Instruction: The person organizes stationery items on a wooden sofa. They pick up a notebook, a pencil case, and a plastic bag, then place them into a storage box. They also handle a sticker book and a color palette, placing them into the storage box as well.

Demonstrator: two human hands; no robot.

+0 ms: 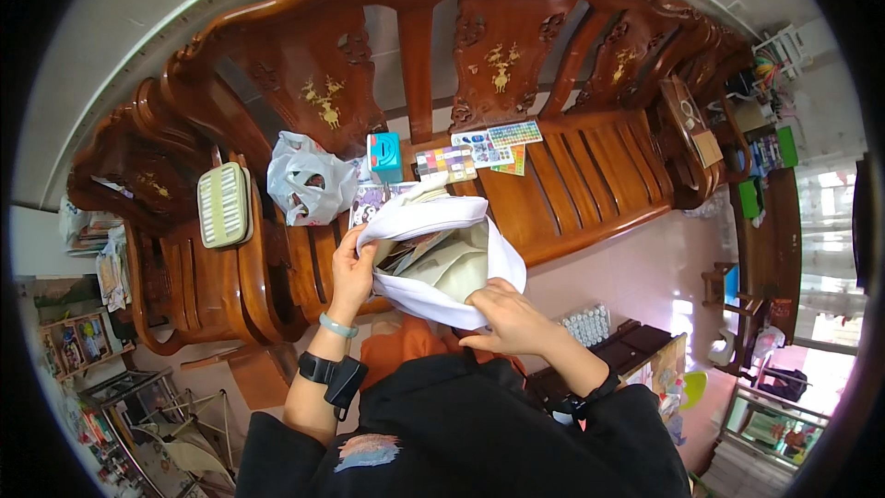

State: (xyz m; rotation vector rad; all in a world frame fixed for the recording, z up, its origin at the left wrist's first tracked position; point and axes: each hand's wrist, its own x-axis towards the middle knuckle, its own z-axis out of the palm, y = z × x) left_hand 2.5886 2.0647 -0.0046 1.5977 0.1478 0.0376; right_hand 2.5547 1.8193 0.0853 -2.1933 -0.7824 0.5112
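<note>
In front of me a white fabric bag (442, 299) gapes wide, its pale lining showing. Flat items that look like papers or booklets (417, 250) stand inside along its far left side; the depth of the bag is hidden. My left hand (352, 271) pinches the left edge of the bag's mouth. On the near right edge, my right hand (515, 318) grips the rim with the fingers over it and the thumb apart. Just beyond the bag, a cartoon-printed item (370, 204) lies partly covered on the slatted wooden bench (574, 187).
A white plastic bag (311, 180), a teal box (384, 158), a multicoloured case (446, 162) and sticker sheets (515, 133) rest on the bench. A pale case of white sticks (225, 205) sits on the left armrest. Behind me at right stands a dark low table (636, 349).
</note>
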